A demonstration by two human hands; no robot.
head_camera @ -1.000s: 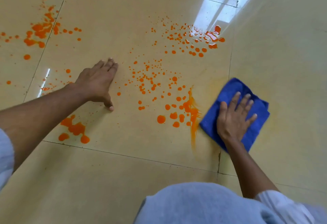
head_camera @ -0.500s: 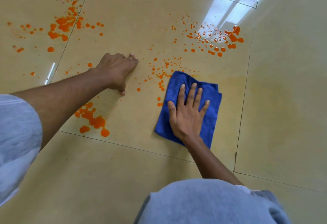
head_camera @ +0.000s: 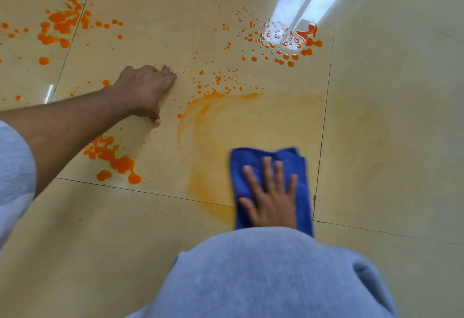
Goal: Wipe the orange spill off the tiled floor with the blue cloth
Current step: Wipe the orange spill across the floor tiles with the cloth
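1. Head view: mid-wipe. Right hand (head_camera: 272, 197) flat on the blue cloth (head_camera: 298, 167), fingers spread and straight, pressing rather than clutching; motion-blurred, close to the knee.
2. Left of that grip and curving away beyond it, a pale orange smear (head_camera: 200, 114) on the tiled floor (head_camera: 389, 142): thinned, not gone.
3. Further out, untouched orange spill: fine droplets (head_camera: 216, 81) just beyond the smear, thick blobs (head_camera: 113, 159) well to the left, a far cluster (head_camera: 288, 49) under the window glare.
4. Left hand (head_camera: 145, 91) braced on the floor, fingers bent under at the tips, holding nothing.
5. Next, by judgement: push forward through the droplets, probably with a clean fold of cloth.
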